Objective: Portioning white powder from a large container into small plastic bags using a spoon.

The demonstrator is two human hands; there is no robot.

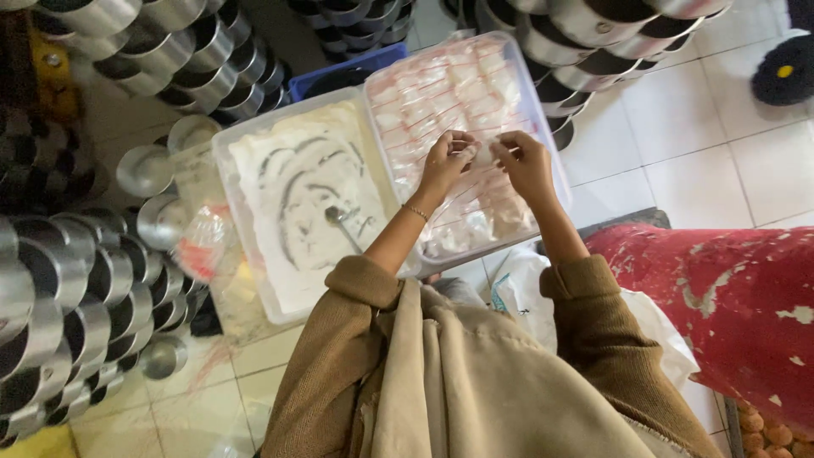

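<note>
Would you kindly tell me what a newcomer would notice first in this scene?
Both hands, left hand and right hand, pinch a small white packet above a clear tub of similar packets. Left of it, a tub of white powder holds a spoon. Stacked metal tins crowd the floor's left side.

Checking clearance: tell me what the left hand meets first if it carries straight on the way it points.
The left hand points at the right hand; first comes the small white packet pinched between them, above the tray of packets. Depth is uncertain.
</note>
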